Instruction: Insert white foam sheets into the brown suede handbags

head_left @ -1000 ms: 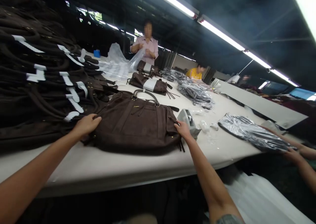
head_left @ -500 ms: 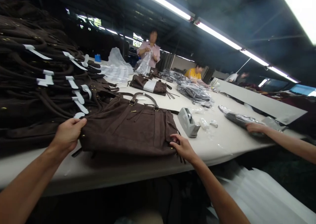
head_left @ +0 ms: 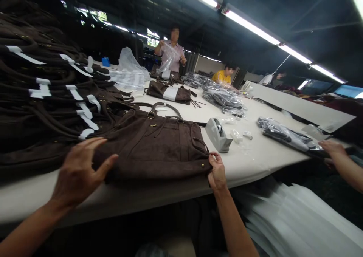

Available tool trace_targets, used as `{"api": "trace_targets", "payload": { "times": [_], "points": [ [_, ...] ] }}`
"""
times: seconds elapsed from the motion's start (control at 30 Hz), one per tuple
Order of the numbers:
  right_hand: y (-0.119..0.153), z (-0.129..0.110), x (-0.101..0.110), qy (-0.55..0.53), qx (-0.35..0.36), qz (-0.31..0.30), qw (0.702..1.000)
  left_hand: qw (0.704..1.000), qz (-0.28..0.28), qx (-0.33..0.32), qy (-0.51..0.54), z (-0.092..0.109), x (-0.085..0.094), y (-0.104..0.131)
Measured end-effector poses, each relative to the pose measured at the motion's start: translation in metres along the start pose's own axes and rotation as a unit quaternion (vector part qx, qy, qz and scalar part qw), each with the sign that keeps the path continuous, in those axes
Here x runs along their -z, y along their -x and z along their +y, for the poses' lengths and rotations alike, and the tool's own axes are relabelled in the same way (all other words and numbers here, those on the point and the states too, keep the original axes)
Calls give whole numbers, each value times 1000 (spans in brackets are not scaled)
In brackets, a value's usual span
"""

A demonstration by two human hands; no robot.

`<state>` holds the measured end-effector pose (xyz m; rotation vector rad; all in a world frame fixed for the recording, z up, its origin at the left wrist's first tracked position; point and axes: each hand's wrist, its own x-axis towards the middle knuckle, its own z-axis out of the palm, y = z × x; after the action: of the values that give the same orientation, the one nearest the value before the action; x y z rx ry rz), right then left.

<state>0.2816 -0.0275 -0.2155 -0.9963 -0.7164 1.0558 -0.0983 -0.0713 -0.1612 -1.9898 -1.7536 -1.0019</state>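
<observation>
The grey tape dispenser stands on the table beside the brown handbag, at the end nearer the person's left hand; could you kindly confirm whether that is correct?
The end is wrong: in the head view, the grey tape dispenser stands on the table beside the brown handbag, at the end nearer the right hand, not the left hand.

No lettering can be read here! Those white strips (head_left: 75,92) on the piled bags (head_left: 17,123) look plain, though blur may hide print.

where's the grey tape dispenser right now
In the head view, the grey tape dispenser stands on the white table, just right of the brown bag and beyond the right hand.
</observation>
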Motion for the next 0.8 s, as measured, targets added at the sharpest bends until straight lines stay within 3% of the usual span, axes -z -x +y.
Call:
{"api": "trace_targets", "payload": {
  "times": [0.07, 0.13, 0.3, 0.4, 0.5, 0.57, 0.67, 0.73, 0.8],
  "points": [
    [-7, -7, -5, -26, 2, -10, 1000, 991, -70, -105, 38, 6, -8, 5],
    [-13, -12, -11, -25, 16, -26, 999, 982, -135, -125, 41, 5, -20, 5],
    [-18, -10, -25, -56, 6, -19, 998, 948, -311, -34, 61, -8, -38, -20],
    [-18, -9, -28, -48, 6, -29, 998, 919, -386, 37, 74, -4, -42, -45],
    [-27, -17, -24, 92, 111, -49, 988, 901, -421, 81, 71, 8, -49, -69],
    [-34, -28, -20, 259, 226, -71, 936, 899, -425, 76, 75, 19, -53, -82],
    [-35, -51, -15, 476, 341, -89, 805, 908, -406, 63, 81, 35, -52, -93],
    [-26, -64, -17, 541, 378, -109, 743, 917, -387, 55, 81, 46, -47, -93],
    [-15, -71, -25, 546, 391, -198, 714, 925, -369, 50, 79, 53, -41, -89]
  ]
}}
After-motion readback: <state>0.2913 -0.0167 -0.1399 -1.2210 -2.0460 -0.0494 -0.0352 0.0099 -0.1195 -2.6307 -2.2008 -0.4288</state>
